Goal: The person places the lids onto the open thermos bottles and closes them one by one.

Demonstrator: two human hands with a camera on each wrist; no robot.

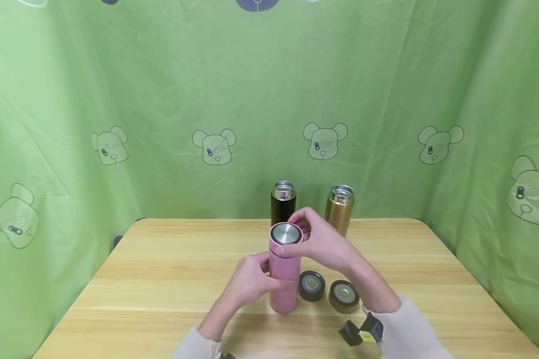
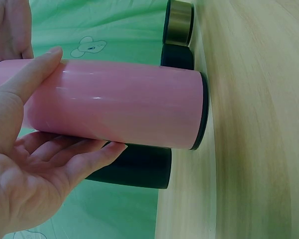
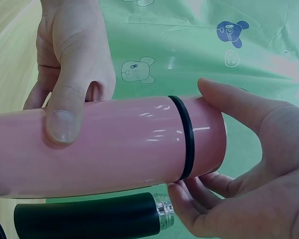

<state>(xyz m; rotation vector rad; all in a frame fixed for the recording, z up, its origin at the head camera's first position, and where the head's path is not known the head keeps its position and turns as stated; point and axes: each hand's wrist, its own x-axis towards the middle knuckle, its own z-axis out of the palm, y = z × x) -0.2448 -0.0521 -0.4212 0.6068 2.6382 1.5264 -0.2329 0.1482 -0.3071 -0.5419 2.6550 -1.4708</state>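
Bottle [image 1: 285,297] stands upright between both hands: left hand [image 1: 252,279] holds mid-body, right hand [image 1: 325,244] pinches lid [image 1: 286,233], fingers closed to its width. Bracing below, keeping lid level probably helps; loose lids [image 1: 311,286] sit right of left grip.

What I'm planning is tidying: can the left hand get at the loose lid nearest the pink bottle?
Probably not directly: the left hand holds the pink bottle, which stands between that hand and the lid.

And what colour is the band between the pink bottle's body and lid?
Black; the band shows best in the right wrist view, circling the pink bottle.
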